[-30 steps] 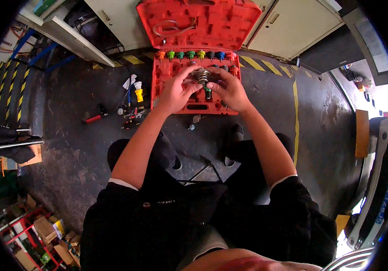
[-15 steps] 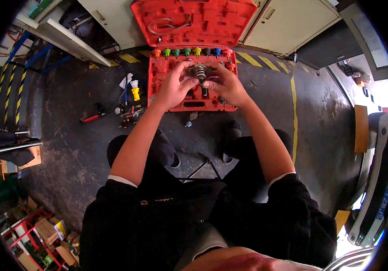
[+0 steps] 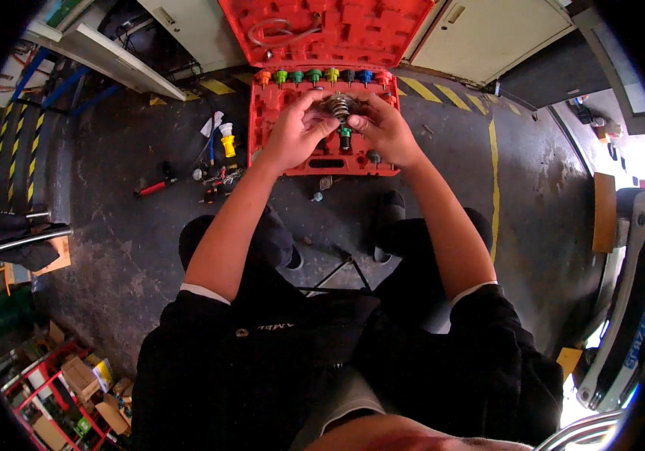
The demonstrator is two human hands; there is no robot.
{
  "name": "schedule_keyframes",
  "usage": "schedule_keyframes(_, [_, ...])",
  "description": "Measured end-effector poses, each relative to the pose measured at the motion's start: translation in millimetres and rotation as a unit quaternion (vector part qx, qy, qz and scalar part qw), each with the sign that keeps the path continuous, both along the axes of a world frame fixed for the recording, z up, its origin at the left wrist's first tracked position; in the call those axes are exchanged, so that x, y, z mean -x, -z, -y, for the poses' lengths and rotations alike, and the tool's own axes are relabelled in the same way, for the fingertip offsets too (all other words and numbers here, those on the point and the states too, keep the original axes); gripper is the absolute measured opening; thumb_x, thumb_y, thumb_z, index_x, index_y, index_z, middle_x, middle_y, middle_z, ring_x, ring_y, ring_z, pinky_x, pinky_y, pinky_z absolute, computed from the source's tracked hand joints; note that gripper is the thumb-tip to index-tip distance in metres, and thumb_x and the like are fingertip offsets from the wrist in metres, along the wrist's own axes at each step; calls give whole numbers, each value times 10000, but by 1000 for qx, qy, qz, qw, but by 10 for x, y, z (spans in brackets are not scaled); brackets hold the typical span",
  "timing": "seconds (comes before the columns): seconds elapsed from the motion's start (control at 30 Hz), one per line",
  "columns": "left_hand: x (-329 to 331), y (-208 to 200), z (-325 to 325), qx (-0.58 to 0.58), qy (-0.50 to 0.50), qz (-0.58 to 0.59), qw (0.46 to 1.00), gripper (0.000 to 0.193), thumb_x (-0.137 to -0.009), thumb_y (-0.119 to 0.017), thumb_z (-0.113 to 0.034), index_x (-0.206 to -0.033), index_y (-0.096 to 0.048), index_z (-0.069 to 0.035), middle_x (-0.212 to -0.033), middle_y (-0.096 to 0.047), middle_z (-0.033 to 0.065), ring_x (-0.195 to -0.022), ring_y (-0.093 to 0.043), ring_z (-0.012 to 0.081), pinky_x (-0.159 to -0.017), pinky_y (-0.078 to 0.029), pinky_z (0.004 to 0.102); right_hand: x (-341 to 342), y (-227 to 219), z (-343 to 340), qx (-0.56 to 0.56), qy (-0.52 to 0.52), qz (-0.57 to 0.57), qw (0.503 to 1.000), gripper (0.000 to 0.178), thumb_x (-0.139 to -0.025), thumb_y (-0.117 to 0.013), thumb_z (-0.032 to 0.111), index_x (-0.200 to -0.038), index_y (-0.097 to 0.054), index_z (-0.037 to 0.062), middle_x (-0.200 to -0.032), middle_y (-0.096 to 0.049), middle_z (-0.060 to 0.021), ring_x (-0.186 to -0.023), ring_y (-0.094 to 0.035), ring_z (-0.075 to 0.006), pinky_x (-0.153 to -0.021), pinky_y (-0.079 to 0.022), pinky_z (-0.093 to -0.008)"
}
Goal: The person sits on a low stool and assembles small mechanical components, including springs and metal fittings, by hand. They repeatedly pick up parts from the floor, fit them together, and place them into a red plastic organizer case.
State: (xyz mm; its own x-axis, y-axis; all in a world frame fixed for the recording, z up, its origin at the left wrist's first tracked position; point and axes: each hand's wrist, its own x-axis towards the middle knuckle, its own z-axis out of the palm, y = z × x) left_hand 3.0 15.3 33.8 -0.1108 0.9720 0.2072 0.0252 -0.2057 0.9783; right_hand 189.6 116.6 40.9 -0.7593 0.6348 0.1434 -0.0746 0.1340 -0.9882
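Note:
Both my hands are raised over an opened red plastic case (image 3: pixel 262 128), holding one metal part with a coil spring (image 3: pixel 340 107) between them. My left hand (image 3: pixel 292 135) closes on the part's left side, thumb near the spring. On the other side, my right hand (image 3: pixel 388 137) grips it with thumb and fingers. The fingertips hide part of its rim. Below it, a green and black fitting (image 3: pixel 345 137) shows in the case. Several coloured caps, among them a yellow one (image 3: pixel 332 75) and a blue one (image 3: pixel 365 77), stand in a row along the case's hinge side.
The open lid (image 3: pixel 330 34) holds a clear hose (image 3: pixel 277 34). On the floor to the left lie a yellow-and-white bottle (image 3: pixel 228 140), a red-handled tool (image 3: pixel 153 188) and small loose parts. A small metal piece (image 3: pixel 318 197) lies before the case. Pale cabinets (image 3: pixel 480 37) stand behind.
Both hands have shifted slightly away from me with the spring part, which now tilts differently. More of the green fitting below shows. The whole view has moved a little.

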Motion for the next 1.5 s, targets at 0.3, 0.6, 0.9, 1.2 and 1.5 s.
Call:
schedule_keyframes(0.3, [-11, -8, 5, -32, -57, -214, 975, 387, -936, -699, -202, -1253, -558, -31, -1104, -690, 134, -1042, -690, 257, -897, -525, 358, -8, 27, 21, -30, 18, 61, 998, 446, -947, -676, 93, -1358, -526, 7, -1176, -667, -106, -1099, -617, -168, -961, -494, -335])
schedule_keyframes(0.6, [-129, 137, 4, -37, -128, -158, 978, 387, -898, -708, -118, -1254, -582, -35, -1096, -697, 147, -1021, -690, 284, -885, -526, 378, 36, -32, 50, -48, 42, 53, 997, 403, -910, -734, 125, -1252, -563, -3, -1121, -687, -115, -1037, -645, -173, -907, -517, -335])
schedule_keyframes(0.9, [-223, 163, 4, -27, -144, -159, 976, 342, -908, -686, -124, -1217, -572, -34, -1093, -682, 178, -1053, -654, 358, -905, -500, 425, 52, 57, 72, -84, 75, 64, 992, 349, -886, -748, 105, -1165, -571, -9, -1046, -704, -136, -973, -672, -177, -853, -524, -347])
schedule_keyframes(1.2, [-307, 179, 46, -70, -188, -209, 957, 339, -922, -666, -151, -1197, -509, -30, -1080, -629, 193, -1026, -619, 402, -874, -484, 456, 61, 93, 87, -109, 76, 60, 989, 287, -892, -713, 78, -1137, -580, 8, -1010, -705, -152, -943, -688, -245, -833, -519, -372])
schedule_keyframes(1.5, [-324, 158, 48, -79, -195, -239, 948, 282, -930, -661, -104, -1169, -533, -26, -1042, -649, 152, -961, -654, 316, -852, -498, 397, 62, 76, 131, -107, 91, 70, 988, 266, -888, -699, 47, -1123, -578, 10, -1014, -705, -161, -961, -693, -267, -831, -520, -377])
